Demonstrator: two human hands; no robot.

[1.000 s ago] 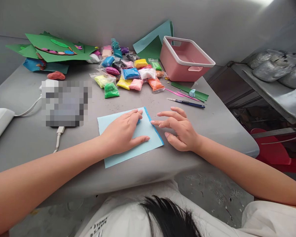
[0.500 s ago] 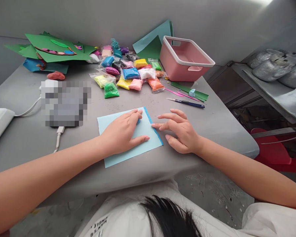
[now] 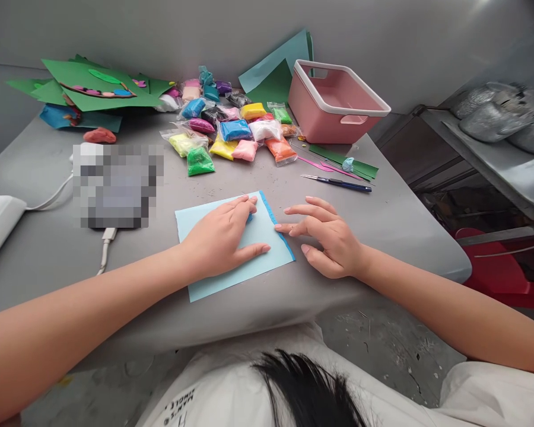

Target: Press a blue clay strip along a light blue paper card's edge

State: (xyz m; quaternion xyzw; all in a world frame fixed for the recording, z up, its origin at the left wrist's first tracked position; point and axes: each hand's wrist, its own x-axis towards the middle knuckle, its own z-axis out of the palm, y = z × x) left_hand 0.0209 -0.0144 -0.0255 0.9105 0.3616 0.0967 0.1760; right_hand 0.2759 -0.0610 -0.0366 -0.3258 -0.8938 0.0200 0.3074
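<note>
A light blue sheet of paper (image 3: 218,284) lies on the grey table in front of me. Along its right edge runs a thin darker blue strip (image 3: 269,207), which looks like modelling clay. My left hand (image 3: 225,237) rests flat on the sheet, thumb spread out to the right. A small bit of blue clay (image 3: 250,217) peeks out by its fingertips; the rest of it is hidden. My right hand (image 3: 324,237) is at the sheet's right side, fingers apart, one fingertip touching the blue strip. It holds nothing.
Several bagged colours of clay (image 3: 235,130) are heaped behind the sheet. A pink basket (image 3: 338,115) stands at the back right, with a craft knife (image 3: 338,182) and green paper strips (image 3: 345,161) before it. Decorated green sheets (image 3: 98,89) and a blurred device (image 3: 118,187) are leftward.
The view has shifted slightly. Both hands keep nearly the same pose, and the right fingertip stays at the blue strip.
</note>
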